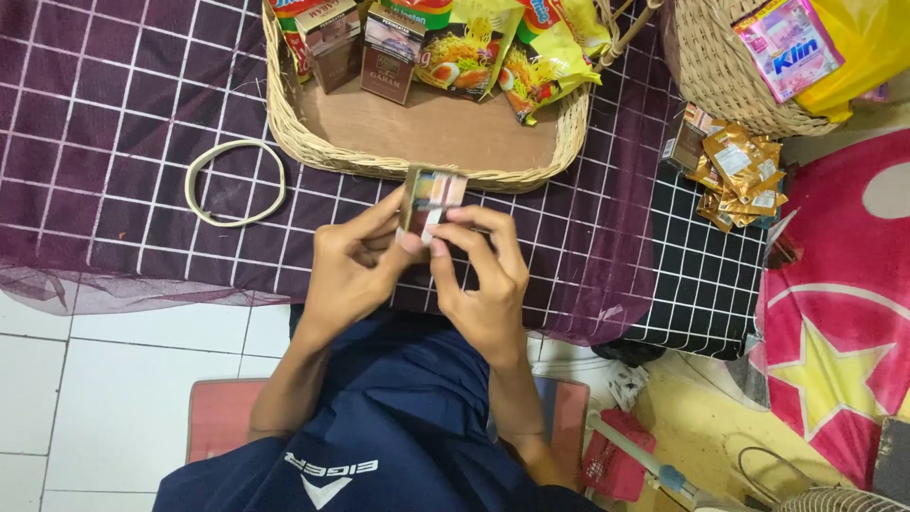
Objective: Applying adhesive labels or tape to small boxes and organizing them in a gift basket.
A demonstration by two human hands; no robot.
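Note:
Both my hands hold a small brown cardboard box [431, 194] over the near rim of a flat wicker tray [313, 142]. My left hand [351, 265] grips the box from the left side. My right hand [483, 275] pinches its lower right edge with thumb and fingers. The box is tilted, with its top end toward the tray. Inside the tray stand two similar brown boxes [365, 47] and several yellow noodle packets [512, 52] leaning at the back.
A pale ring [235, 182] lies on the purple grid cloth left of the tray. A round wicker basket [720, 76] with packets stands at the upper right, gold sachets [744, 175] beside it. White floor tiles lie at the lower left.

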